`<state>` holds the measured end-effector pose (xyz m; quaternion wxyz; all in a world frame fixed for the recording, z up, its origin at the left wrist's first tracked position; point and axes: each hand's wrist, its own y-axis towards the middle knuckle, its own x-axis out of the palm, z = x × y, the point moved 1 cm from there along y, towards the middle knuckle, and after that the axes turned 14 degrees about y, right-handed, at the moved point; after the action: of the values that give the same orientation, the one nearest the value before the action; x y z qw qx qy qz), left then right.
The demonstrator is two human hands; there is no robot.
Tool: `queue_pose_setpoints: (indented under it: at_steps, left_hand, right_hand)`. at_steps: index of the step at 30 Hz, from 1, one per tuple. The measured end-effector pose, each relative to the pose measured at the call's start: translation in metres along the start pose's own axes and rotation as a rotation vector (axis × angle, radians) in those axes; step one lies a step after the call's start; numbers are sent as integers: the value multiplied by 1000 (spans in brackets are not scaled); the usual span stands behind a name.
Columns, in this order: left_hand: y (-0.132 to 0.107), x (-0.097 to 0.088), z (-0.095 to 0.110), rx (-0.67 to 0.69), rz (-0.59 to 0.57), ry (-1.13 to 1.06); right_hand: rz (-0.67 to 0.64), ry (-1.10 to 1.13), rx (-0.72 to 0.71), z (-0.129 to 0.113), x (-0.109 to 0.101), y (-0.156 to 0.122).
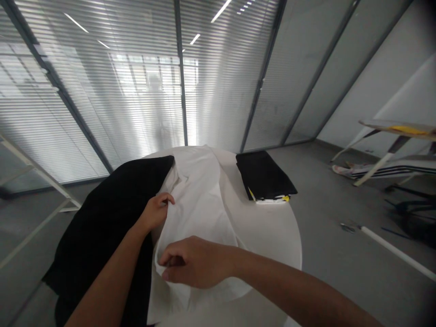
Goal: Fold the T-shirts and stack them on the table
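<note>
A white garment [197, 190] lies lengthwise over the round white table, with soft creases along it. My left hand [157, 211] pinches its left edge about halfway up. Closer to me, my right hand [195, 263] has thumb and fingers closed on the same edge, where the fabric curls up slightly. Black cloth [109, 218] spreads beneath my left forearm and hangs over the table's left side. Which kind of garment the white one is, I cannot tell.
At the right of the round table [272, 227] lies a folded black item [265, 175] with white and yellow at its edge. A white metal frame [44, 177] stands at left. Another table [398, 128] is at far right, and a white pole [395, 250] is near the floor.
</note>
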<state>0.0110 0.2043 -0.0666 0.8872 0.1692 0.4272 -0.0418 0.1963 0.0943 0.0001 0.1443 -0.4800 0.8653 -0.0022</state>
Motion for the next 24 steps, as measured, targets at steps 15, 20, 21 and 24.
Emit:
queue_pose_setpoints:
  at_steps: [15,20,21,24]
  left_hand:
    - [-1,12,-2,15,59,548]
    - [-1,31,1,105,-47,644]
    - [0,32,-1,87,-65,648]
    - [3,33,-6,15,-73,654]
  right_hand:
    - [735,-519,136,66,-91,-17]
    - [958,-641,314,100,-101,-16]
    - [959,-622,337,102,-100,-16]
    - [909,-543,334,106,-98,-17]
